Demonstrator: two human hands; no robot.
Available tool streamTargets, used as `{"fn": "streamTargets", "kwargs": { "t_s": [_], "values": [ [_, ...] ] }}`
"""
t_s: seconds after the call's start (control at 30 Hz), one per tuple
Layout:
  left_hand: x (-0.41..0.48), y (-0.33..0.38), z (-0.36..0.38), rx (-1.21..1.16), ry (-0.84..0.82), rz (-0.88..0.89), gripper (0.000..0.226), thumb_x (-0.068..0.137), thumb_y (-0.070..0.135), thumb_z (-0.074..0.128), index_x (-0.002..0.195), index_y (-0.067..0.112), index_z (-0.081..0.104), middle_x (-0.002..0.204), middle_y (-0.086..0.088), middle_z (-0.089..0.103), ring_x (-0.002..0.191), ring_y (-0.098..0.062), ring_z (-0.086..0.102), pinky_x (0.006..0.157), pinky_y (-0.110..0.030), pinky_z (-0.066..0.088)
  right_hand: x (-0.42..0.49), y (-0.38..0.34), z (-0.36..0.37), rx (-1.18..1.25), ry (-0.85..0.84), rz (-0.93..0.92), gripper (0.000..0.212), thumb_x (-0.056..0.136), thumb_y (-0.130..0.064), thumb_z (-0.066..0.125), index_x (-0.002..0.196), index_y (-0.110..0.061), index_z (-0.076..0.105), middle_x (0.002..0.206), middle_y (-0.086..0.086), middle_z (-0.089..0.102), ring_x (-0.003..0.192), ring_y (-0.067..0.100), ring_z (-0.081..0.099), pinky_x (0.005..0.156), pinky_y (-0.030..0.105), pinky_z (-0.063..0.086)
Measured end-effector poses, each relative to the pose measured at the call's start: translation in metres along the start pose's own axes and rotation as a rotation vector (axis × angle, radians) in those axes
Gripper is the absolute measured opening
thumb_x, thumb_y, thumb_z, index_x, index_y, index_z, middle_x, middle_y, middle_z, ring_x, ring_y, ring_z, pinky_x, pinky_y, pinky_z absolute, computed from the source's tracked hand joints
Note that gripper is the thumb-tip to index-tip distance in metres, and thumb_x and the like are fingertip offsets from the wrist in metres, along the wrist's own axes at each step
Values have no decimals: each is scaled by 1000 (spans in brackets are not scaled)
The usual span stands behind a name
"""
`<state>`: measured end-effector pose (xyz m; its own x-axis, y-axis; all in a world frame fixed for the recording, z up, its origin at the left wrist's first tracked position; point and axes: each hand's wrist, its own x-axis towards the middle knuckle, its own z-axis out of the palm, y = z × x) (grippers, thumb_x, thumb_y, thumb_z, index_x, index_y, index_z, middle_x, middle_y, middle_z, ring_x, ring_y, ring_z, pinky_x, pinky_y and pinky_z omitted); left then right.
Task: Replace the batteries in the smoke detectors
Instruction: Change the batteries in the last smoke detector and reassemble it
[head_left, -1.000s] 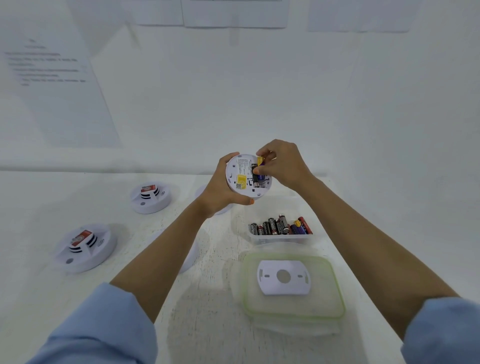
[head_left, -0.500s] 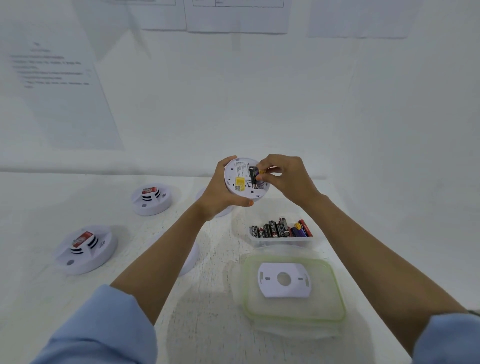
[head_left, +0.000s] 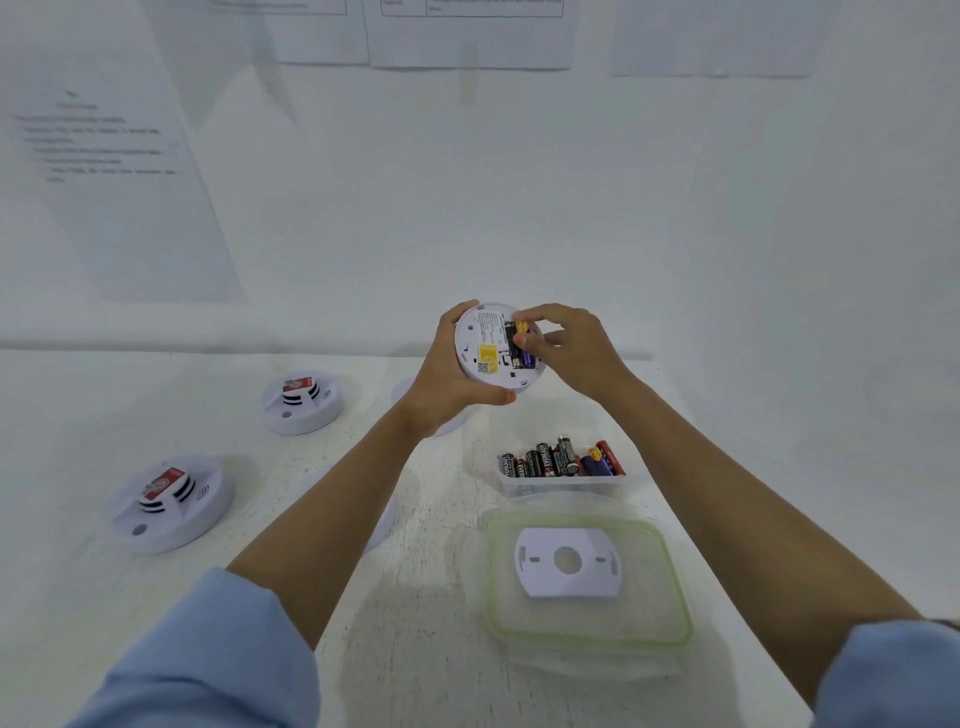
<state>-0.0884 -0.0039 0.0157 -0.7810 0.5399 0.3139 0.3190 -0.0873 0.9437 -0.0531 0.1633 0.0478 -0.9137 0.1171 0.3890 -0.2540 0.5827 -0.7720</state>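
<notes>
My left hand (head_left: 447, 374) grips a round white smoke detector (head_left: 491, 345), held up above the table with its back side toward me. A yellow sticker and an open battery bay show on that back. My right hand (head_left: 569, 345) pinches a purple and yellow battery (head_left: 523, 349) that lies in the bay beside a black one. Below, a clear tub (head_left: 561, 486) holds several loose batteries, black, red and purple. A white mounting plate (head_left: 569, 564) lies on the green-rimmed lid (head_left: 587, 577) in front of the tub.
Two more white smoke detectors (head_left: 301, 400) (head_left: 171, 501) with red labels sit on the white table at the left. Parts of other white discs show behind my left forearm. Printed sheets hang on the wall behind. The table's right edge runs past the tub.
My right hand has brought the purple battery down from above the bay so that it now lies in the bay. Both hands and the detector have shifted only slightly.
</notes>
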Motion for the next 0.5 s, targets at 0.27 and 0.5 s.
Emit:
{"fn": "streamTargets", "kwargs": {
  "t_s": [0.27, 0.5],
  "values": [
    [7, 3, 4, -35, 28, -2, 99, 46, -7, 75, 130, 21, 29, 124, 1, 43, 110, -8, 50, 80, -20, 53, -1, -5, -2, -193, -20, -59, 27, 92, -9, 53, 116, 1, 62, 141, 15, 45, 128, 23, 46, 93, 11, 36],
    [-2, 2, 4, -22, -37, -17, 104, 51, -26, 73, 137, 4, 22, 119, 4, 43, 106, -6, 50, 74, -14, 51, -18, -3, -7, 97, -55, 57, 31, 92, -5, 51, 122, -4, 58, 134, 9, 53, 117, 16, 53, 95, 22, 46]
  ]
}}
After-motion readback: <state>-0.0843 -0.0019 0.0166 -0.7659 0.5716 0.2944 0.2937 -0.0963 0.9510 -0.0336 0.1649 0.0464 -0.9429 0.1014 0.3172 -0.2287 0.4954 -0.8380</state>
